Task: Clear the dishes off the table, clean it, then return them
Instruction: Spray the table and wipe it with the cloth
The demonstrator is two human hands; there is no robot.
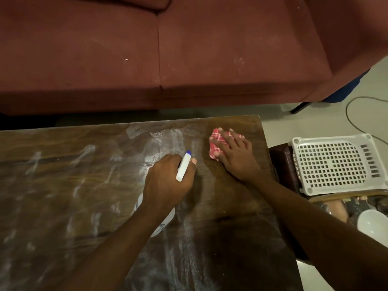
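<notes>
- Both hands work over the right half of the counter [231,208]. Our left hand [168,183] is curled round a white spray bottle [184,168], whose blue nozzle points to the far edge. Our right hand [238,159] lies flat with spread fingers and presses a red checked cloth [216,137] near the far right corner.
- White streaks [168,143] of cleaner lie to the left of the cloth, from just beside it across to the left edge.
- We judge that the next wipe must go leftward. The right hand, which lies on the cloth, is the nearer one.
- A white bowl [373,225] sits off the counter, beyond its right edge, near a white basket [336,164].
</notes>
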